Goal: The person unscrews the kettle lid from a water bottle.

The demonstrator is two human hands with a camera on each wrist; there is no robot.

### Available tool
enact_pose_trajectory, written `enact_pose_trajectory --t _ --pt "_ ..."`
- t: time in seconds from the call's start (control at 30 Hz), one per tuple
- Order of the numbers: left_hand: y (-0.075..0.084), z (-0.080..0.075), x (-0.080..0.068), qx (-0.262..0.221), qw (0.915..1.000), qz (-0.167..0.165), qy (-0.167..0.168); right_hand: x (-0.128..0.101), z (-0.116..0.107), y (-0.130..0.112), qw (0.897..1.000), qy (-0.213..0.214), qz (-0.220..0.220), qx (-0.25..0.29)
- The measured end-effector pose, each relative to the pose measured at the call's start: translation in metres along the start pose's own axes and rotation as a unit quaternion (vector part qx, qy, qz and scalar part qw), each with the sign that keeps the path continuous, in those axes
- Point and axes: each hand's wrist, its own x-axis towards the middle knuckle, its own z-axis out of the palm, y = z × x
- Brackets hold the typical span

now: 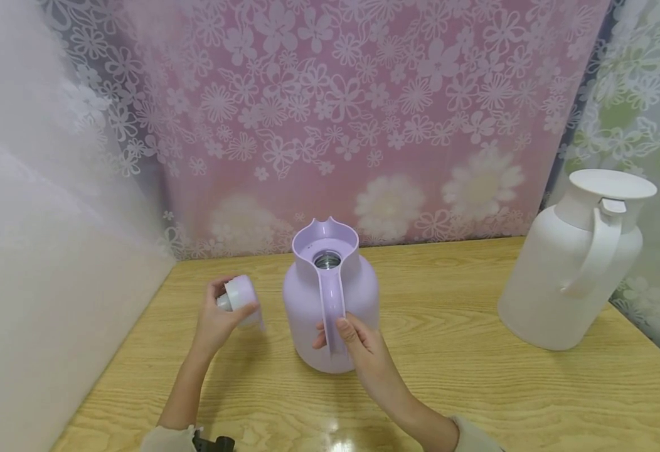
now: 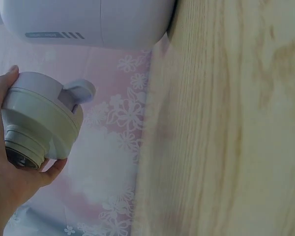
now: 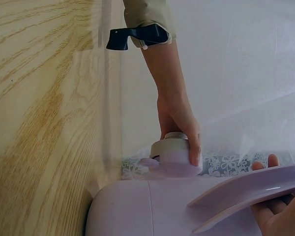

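Note:
A lilac thermos jug (image 1: 302, 301) stands upright on the wooden table with its round mouth uncovered. My right hand (image 1: 366, 348) grips the jug's handle (image 1: 332, 301), fingers passing behind it and thumb on the near side. To the left of the jug, my left hand (image 1: 217, 320) holds the jug's lid (image 1: 242, 294) off the table, tilted on its side. In the left wrist view the lid (image 2: 44, 105) shows a lilac top with a small lever, a pale body and a threaded plug; thumb and fingers clasp it from opposite sides.
A larger white thermos jug (image 1: 556, 276) with its lid on stands at the right of the wooden table (image 1: 431, 389). A pink flowered curtain (image 1: 330, 125) hangs behind the table. At the left rises a pale sheet wall (image 1: 53, 251).

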Motion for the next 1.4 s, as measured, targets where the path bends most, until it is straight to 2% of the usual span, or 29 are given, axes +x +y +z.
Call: enact_pose_trajectory --t 0.17,0.23,0.4,0.5,0.57,0.7,0.93,1.1,1.2,1.33,1.4 --pt "-0.007 0.002 0.003 0.070 0.9975 -0.002 0.007 0.000 0.000 -0.001 1.000 0.000 -0.003 0.002" --pt "0.012 0.004 -0.001 0.118 0.9930 -0.004 0.012 0.000 0.000 -0.001 1.000 0.000 -0.004 0.001" --pt "0.017 0.004 0.002 0.162 0.9867 0.010 -0.002 0.000 0.000 -0.002 1.000 0.000 -0.006 -0.002" --pt "0.018 0.005 0.002 0.210 0.9774 0.018 -0.016 0.000 0.000 -0.002 1.000 0.001 -0.002 -0.004" --pt "0.016 0.005 0.002 0.257 0.9655 0.036 -0.024 0.000 0.000 -0.002 1.000 0.001 0.001 -0.004" --pt "0.012 0.007 0.002 0.342 0.9349 0.087 -0.033 0.000 0.001 -0.001 1.000 0.000 -0.007 -0.001" --pt "0.007 0.009 0.005 0.425 0.8889 0.160 -0.061 0.000 0.001 -0.001 1.000 -0.001 -0.003 0.000" --pt "0.005 0.011 0.006 0.462 0.8658 0.177 -0.079 -0.001 0.000 -0.001 1.000 -0.002 -0.002 0.000" --pt "0.005 0.012 0.006 0.488 0.8476 0.184 -0.097 -0.001 0.000 -0.001 1.000 -0.001 0.002 0.001" --pt "0.005 0.012 0.006 0.526 0.8176 0.196 -0.127 -0.001 0.000 -0.001 1.000 0.001 0.015 -0.001" --pt "0.004 0.013 0.006 0.536 0.8089 0.199 -0.138 -0.001 0.000 -0.001 1.000 0.002 0.017 -0.001"
